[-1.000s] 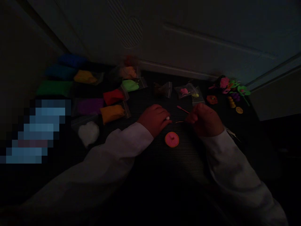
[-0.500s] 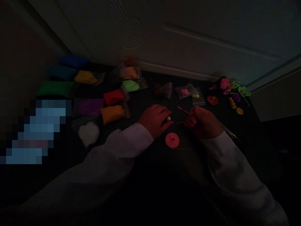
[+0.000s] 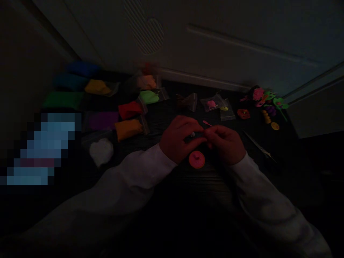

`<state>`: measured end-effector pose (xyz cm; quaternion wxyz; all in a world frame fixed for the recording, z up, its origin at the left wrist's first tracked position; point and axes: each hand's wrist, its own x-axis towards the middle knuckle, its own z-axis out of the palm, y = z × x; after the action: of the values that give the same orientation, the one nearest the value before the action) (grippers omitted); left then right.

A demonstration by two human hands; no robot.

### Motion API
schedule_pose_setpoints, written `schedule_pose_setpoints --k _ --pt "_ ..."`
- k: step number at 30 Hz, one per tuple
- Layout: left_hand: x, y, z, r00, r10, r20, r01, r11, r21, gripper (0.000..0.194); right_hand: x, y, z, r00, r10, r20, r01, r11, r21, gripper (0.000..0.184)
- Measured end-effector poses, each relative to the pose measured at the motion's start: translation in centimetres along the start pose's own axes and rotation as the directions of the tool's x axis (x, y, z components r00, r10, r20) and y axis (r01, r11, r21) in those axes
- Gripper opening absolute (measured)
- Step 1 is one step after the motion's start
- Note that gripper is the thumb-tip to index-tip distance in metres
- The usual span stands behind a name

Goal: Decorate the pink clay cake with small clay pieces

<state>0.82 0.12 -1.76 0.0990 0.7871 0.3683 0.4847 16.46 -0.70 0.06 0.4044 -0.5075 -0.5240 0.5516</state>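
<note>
Dimly lit: pink disc (image 3: 196, 160), orange-rimmed, knobbed at centre, near left hand (image 3: 178, 141).

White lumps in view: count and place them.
2: a large bagged lump at left, a small ball in the curve of the left hand. More may be hidden.

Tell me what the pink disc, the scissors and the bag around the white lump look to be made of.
Pink disc: probably modelling clay, matte, with a softly shaped knob. Scissors: likely smooth metal, from the pale glint; the rest too dark to judge. Bag: apparently thin clear plastic, since the white lump shows through.
</note>
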Motion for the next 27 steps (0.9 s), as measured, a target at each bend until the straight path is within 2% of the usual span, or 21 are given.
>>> schedule_pose_setpoints --k 7,12,17,27 --pt "0.0 0.0 0.0 1.0 -0.003 -0.02 0.003 1.0 0.007 0.012 -0.3 0.0 0.0 0.997 -0.083 0.008 0.083 0.99 -0.114 0.023" --pt "-0.1 -0.3 0.0 0.998 0.013 -0.067 -0.01 0.999 0.044 0.011 -0.6 0.3 -0.1 0.992 -0.118 0.04 0.123 0.982 -0.14 0.032" --pt "-0.1 -0.3 -0.2 0.999 -0.016 -0.034 0.018 0.998 0.057 0.014 -0.7 0.2 -0.3 0.989 -0.145 0.035 0.149 0.976 -0.158 0.026" --pt "0.0 0.2 -0.6 0.994 -0.112 0.015 0.112 0.994 0.016 0.016 -1.5 -0.1 -0.6 0.937 -0.321 0.134 0.347 0.828 -0.441 0.024"
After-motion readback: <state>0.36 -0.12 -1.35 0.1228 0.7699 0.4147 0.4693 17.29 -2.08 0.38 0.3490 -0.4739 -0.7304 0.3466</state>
